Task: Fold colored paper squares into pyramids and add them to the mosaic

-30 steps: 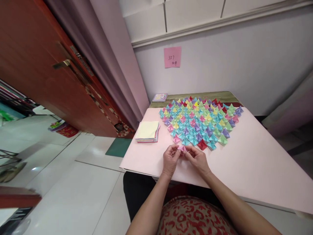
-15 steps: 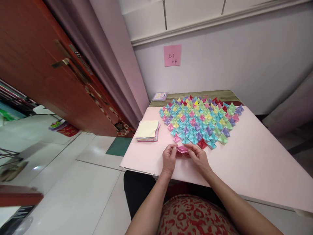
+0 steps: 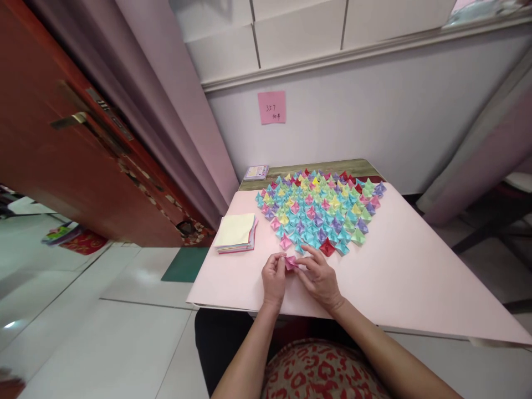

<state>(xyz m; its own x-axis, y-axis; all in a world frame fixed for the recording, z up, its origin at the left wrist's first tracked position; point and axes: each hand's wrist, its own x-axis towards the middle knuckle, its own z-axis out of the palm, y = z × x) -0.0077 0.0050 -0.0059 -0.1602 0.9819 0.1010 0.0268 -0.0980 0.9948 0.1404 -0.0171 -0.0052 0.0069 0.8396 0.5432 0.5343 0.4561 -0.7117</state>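
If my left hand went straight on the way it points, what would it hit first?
Beyond the pink paper it holds, your left hand would probably meet the pink folded star at the near edge of the colourful array; depth is unclear.

A small pink paper piece (image 3: 291, 262), folded into a compact, creased shape with pointed corners, is pinched in my grip between the fingertips of my left hand (image 3: 274, 276) and right hand (image 3: 319, 277). It sits low over the pink table (image 3: 415, 277), just before the near tip of the patch of folded pieces (image 3: 320, 210).
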